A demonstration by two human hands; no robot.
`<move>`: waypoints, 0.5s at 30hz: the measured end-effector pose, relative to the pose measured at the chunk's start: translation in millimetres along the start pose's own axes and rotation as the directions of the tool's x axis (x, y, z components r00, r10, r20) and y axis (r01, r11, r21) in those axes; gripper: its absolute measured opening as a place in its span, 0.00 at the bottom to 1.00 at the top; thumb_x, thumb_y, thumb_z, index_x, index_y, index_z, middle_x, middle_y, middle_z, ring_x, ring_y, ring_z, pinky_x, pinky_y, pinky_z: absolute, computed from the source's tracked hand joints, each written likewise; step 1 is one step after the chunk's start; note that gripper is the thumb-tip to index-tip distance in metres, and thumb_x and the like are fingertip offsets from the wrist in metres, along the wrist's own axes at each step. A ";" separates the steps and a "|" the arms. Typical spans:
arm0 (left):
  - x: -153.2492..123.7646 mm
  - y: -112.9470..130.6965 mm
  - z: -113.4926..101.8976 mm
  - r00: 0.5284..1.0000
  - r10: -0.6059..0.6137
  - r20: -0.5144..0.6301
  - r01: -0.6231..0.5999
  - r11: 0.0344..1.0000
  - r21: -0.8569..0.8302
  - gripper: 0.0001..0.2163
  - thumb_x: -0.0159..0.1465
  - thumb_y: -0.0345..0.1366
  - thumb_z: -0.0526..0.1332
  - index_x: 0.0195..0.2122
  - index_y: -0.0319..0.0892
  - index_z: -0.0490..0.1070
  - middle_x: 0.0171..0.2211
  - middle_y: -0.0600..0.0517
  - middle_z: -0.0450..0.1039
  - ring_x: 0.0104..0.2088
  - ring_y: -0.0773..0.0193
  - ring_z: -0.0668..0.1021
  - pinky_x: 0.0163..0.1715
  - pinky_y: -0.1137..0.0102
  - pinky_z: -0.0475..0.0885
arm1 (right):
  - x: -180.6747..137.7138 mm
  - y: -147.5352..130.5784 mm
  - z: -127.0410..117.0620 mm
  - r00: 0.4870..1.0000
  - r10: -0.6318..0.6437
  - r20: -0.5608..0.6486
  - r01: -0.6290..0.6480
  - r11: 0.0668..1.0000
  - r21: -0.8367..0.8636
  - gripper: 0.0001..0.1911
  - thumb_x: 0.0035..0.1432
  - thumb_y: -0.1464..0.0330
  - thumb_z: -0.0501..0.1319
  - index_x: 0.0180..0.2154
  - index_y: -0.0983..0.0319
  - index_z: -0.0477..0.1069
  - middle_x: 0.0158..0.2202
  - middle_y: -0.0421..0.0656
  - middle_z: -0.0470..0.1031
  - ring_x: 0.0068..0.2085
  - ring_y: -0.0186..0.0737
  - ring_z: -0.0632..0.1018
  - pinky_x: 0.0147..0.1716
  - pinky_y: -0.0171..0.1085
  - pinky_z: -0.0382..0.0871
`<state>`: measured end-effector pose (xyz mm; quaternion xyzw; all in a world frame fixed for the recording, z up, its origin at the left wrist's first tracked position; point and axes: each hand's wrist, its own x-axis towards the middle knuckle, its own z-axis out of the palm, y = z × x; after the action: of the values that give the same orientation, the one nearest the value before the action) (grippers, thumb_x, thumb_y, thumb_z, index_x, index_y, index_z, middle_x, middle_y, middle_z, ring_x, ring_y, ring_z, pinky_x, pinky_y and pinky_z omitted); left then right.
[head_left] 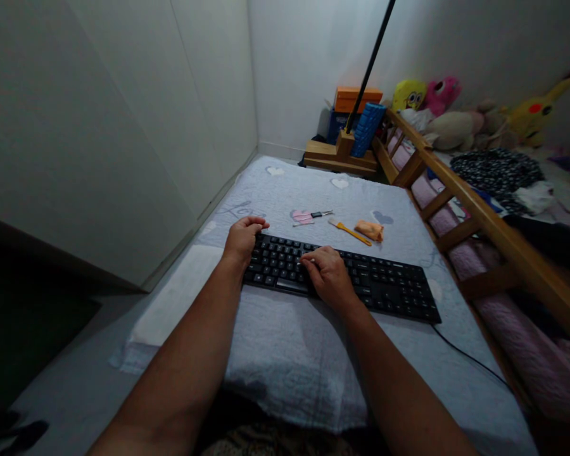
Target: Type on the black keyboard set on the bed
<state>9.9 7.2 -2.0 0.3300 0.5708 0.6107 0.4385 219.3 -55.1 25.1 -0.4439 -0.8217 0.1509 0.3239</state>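
A black keyboard lies across the cloth-covered surface in front of me. At its left end, my left hand is closed around the far corner, fingers curled together. My right hand rests over the middle keys in a pinch. Something small and pale shows at its fingertips, too small to name. Beyond the keyboard are a thin white stick like a cotton swab, a dark-handled metal tool, a yellow-handled brush and a crumpled orange packet.
A folded white cloth lies left of the keyboard. The keyboard's cable runs off to the right. A wooden bed rail borders the right side, a pale cabinet the left. Behind stands a black pole on a wooden base.
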 end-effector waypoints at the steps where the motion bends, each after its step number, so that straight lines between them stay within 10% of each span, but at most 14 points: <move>1: -0.2 0.4 0.2 1.000 0.000 0.001 0.000 1.000 0.002 0.06 0.47 0.30 0.58 0.28 0.40 0.71 0.28 0.50 0.76 0.33 0.63 0.75 0.41 0.67 0.67 | 0.2 0.0 0.5 1.000 0.000 0.003 0.000 1.000 0.000 0.08 0.60 0.71 0.56 0.34 0.60 0.74 0.33 0.43 0.77 0.39 0.42 0.72 0.43 0.42 0.62; 15: -1.3 0.4 0.1 1.000 0.005 0.002 -0.005 1.000 0.003 0.06 0.47 0.30 0.59 0.28 0.40 0.70 0.28 0.50 0.75 0.34 0.63 0.75 0.41 0.67 0.66 | 1.1 -1.8 5.5 0.999 -0.004 0.039 0.004 1.000 0.005 0.09 0.60 0.70 0.56 0.35 0.60 0.75 0.33 0.44 0.77 0.39 0.42 0.71 0.43 0.42 0.61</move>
<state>10.4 6.0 -1.5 0.3325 0.5705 0.6106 0.4372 214.1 -55.0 22.4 -0.4383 -0.8284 0.1610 0.3094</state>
